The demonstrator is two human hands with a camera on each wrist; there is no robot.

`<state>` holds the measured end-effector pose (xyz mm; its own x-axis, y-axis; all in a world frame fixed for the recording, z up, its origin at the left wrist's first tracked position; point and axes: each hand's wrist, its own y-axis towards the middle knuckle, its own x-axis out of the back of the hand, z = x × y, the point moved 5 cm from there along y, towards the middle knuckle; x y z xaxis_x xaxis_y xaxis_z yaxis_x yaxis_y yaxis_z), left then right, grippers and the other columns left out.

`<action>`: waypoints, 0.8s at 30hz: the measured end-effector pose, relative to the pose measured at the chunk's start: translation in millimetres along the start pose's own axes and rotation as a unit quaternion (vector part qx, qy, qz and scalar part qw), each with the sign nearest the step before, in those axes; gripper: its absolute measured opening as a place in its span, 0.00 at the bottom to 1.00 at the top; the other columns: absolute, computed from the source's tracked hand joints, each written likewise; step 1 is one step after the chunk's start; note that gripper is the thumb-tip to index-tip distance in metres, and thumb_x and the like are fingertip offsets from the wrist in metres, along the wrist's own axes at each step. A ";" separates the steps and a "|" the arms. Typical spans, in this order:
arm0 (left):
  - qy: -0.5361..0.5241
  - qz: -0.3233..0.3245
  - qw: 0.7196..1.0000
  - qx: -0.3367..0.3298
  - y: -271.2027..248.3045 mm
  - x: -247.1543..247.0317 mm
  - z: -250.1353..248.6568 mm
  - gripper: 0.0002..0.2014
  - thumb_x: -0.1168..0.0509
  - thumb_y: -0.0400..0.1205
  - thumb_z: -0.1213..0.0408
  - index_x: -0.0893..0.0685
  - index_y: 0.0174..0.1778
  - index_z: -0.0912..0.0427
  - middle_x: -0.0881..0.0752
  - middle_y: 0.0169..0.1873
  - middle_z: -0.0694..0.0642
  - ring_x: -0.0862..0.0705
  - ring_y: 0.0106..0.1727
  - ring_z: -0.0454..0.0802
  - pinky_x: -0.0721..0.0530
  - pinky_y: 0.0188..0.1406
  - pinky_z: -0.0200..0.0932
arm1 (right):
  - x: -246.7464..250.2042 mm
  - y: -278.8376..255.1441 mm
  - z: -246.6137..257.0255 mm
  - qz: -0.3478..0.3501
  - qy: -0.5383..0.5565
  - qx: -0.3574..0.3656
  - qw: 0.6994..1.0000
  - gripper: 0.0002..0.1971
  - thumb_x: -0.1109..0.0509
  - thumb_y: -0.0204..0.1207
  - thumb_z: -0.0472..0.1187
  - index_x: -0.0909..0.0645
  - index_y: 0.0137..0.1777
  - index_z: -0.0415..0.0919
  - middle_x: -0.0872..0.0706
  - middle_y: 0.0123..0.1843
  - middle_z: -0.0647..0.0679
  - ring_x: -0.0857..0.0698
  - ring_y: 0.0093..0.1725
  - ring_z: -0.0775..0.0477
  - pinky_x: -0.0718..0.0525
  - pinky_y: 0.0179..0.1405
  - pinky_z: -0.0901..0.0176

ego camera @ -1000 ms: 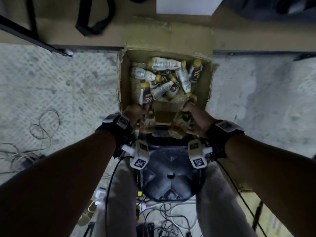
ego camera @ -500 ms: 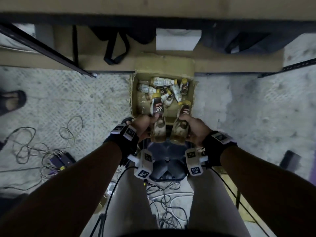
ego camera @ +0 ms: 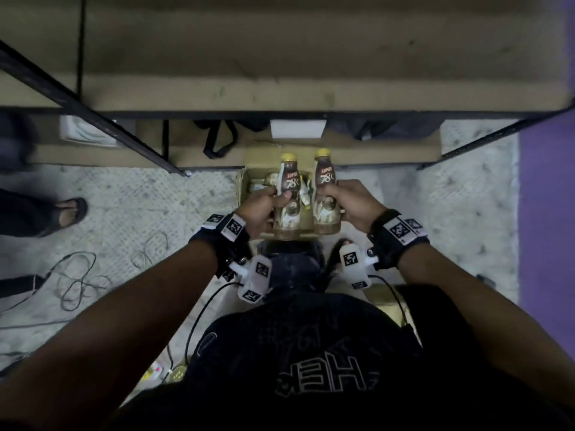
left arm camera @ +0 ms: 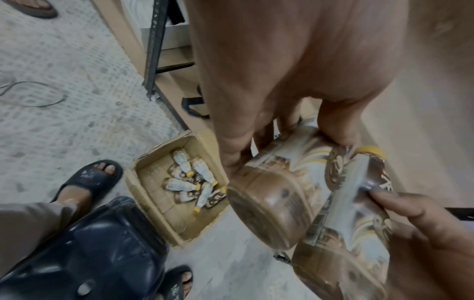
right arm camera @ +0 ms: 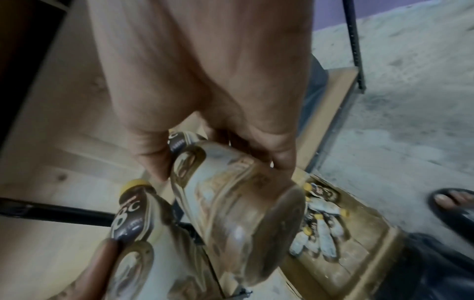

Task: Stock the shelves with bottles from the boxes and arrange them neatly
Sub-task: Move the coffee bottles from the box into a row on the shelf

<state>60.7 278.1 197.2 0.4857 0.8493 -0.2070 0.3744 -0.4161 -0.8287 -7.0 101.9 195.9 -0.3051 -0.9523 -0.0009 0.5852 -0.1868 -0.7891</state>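
A person stands over a speckled, textured grey floor (ego camera: 161, 197) in front of a metal-framed shelf unit with pale wooden boards (ego camera: 280, 57), a purple wall (ego camera: 547, 213) to the right. The left hand (ego camera: 261, 209) is wrapped around 1 coffee bottle (ego camera: 287, 197) and the right hand (ego camera: 354, 203) around a 2nd bottle (ego camera: 325, 194); both are held side by side with their yellow caps pointing toward the shelf, above an open cardboard box (left arm camera: 153, 194) on the floor at the foot of the shelf. Several more bottles (left arm camera: 189, 182) lie jumbled inside the box. The dark brown upper labels read "78°C" in large figures beneath a red brand band whose lettering is too small to read with certainty; the lower labels are cream and gold. A dark blue plastic stool (left arm camera: 84, 253) sits just beside the box, between the person's sandalled feet. Loose cables (ego camera: 81, 281) trail across the floor at left, where another sandalled foot (ego camera: 67, 213) stands. Printed marker tags are strapped to both wrists.
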 end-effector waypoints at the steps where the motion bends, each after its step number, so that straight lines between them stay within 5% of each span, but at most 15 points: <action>1: 0.009 0.011 1.000 -0.014 -8.3 -5.1 -10.5 0.08 0.35 0.84 0.63 0.16 0.57 0.59 0.11 0.51 0.57 0.14 0.56 0.60 0.20 0.64 0.65 | 2.5 -8.2 10.4 0.008 -0.002 0.017 1.000 0.07 0.26 0.73 0.42 0.13 0.50 0.42 0.07 0.44 0.47 0.08 0.45 0.47 0.13 0.47 0.50; 7: 0.010 0.065 0.993 -0.098 -45.8 -26.5 -75.8 0.19 0.39 0.86 0.67 0.24 0.71 0.71 0.20 0.67 0.71 0.19 0.67 0.68 0.24 0.70 0.66 | 15.4 -47.5 72.1 0.011 -0.014 0.115 0.993 0.08 0.25 0.70 0.42 0.11 0.48 0.41 0.07 0.45 0.45 0.08 0.45 0.46 0.14 0.46 0.51; 10: 0.014 0.083 0.986 -0.146 -61.2 -31.0 -112.6 0.18 0.39 0.86 0.67 0.24 0.71 0.70 0.17 0.64 0.69 0.16 0.61 0.63 0.16 0.60 0.57 | 20.3 -61.9 106.1 0.004 -0.016 0.159 0.987 0.06 0.26 0.74 0.39 0.12 0.48 0.38 0.08 0.44 0.43 0.09 0.44 0.46 0.13 0.47 0.51; 14: 0.017 0.105 0.974 -0.200 -80.1 -33.7 -158.2 0.19 0.39 0.85 0.66 0.25 0.71 0.70 0.16 0.60 0.66 0.17 0.62 0.61 0.18 0.64 0.62 | 21.1 -84.5 154.6 -0.005 -0.004 0.214 0.977 0.03 0.26 0.76 0.38 0.14 0.48 0.40 0.09 0.44 0.43 0.11 0.44 0.45 0.12 0.50 0.48; 18: 0.040 0.136 0.953 -0.267 -107.8 -31.3 -205.8 0.17 0.34 0.79 0.61 0.18 0.62 0.63 0.11 0.52 0.59 0.13 0.54 0.53 0.14 0.55 0.56 | 17.7 -112.0 206.2 -0.018 0.008 0.283 0.959 0.02 0.26 0.76 0.36 0.14 0.45 0.38 0.08 0.38 0.45 0.10 0.37 0.50 0.13 0.36 0.57; 24: 0.071 0.154 0.918 -0.358 -152.0 -11.6 -271.7 0.16 0.33 0.78 0.56 0.14 0.57 0.60 0.10 0.50 0.58 0.12 0.51 0.53 0.15 0.58 0.56 | -7.9 -151.0 274.9 -0.018 -0.017 0.357 0.934 0.03 0.27 0.77 0.36 0.13 0.43 0.40 0.08 0.38 0.47 0.10 0.37 0.51 0.13 0.36 0.60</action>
<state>212.8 243.2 466.8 0.7342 0.6263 -0.2622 0.6013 -0.7791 -0.1772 113.5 71.3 484.0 -0.3174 -0.9472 0.0462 0.9304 -0.3205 -0.1781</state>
